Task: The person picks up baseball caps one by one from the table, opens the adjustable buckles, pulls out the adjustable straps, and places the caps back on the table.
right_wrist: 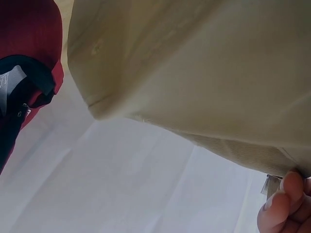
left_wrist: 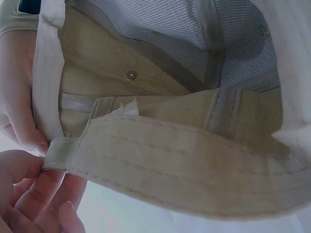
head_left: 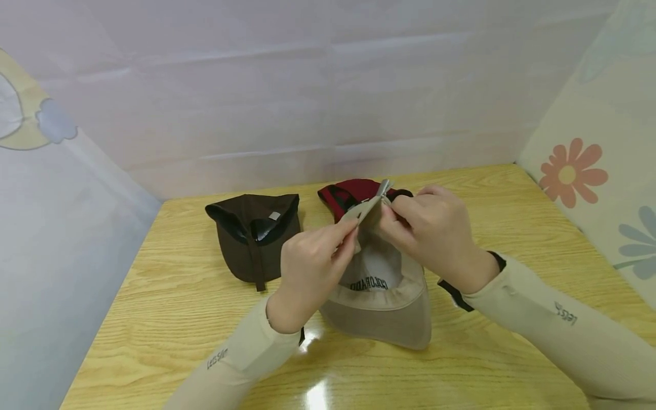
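A beige cap [head_left: 381, 324] lies crown down in the head view, brim toward me, mirrored lettering "COLORADO" showing on its lining. My left hand [head_left: 315, 259] pinches the cap's rear band between thumb and fingers. On the other side, my right hand [head_left: 433, 225] grips the back strap beside a metal clasp [head_left: 383, 188]. In the left wrist view, fingers hold the short strap end [left_wrist: 60, 153] by the stitched sweatband [left_wrist: 184, 162]. The right wrist view has fingertips [right_wrist: 274, 211] at the cap's edge; the rest of that hand is cut off.
A dark brown cap [head_left: 236, 245] with a hanging strap sits at the left on the wooden table [head_left: 169, 319]. Behind the beige cap is a red cap [head_left: 356, 187], partly covered. Printed cloth walls [head_left: 328, 102] stand at the back and sides.
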A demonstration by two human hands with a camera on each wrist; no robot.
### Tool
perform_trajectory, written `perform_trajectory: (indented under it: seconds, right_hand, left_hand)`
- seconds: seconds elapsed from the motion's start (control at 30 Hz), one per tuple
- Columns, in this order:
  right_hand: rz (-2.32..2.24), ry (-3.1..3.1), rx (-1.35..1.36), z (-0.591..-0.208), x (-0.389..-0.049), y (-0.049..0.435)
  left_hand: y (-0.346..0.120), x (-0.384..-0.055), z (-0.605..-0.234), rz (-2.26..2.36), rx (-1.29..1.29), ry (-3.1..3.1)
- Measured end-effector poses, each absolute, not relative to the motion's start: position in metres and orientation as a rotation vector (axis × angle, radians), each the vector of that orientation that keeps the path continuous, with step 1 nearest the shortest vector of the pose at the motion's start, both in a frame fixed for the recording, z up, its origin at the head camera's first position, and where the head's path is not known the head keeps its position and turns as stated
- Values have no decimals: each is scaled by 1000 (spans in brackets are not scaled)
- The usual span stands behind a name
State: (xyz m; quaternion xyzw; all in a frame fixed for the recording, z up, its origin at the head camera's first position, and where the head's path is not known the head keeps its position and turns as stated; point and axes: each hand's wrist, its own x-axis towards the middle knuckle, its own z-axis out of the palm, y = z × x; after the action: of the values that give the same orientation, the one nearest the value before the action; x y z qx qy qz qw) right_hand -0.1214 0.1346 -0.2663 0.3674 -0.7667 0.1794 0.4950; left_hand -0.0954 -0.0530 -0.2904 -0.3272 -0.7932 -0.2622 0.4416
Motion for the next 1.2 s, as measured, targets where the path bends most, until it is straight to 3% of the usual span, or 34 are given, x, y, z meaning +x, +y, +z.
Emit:
perform_trajectory:
  seconds: [0.87, 1.2]
  right_hand:
    - [438, -1900, 848, -266, -125, 140]
    - [516, -1936, 812, -267, -127, 146]
  left_hand:
    - [-59, -94, -298, -640, -819, -1991]
    - [-71, -97, -314, -381, -936, -2005]
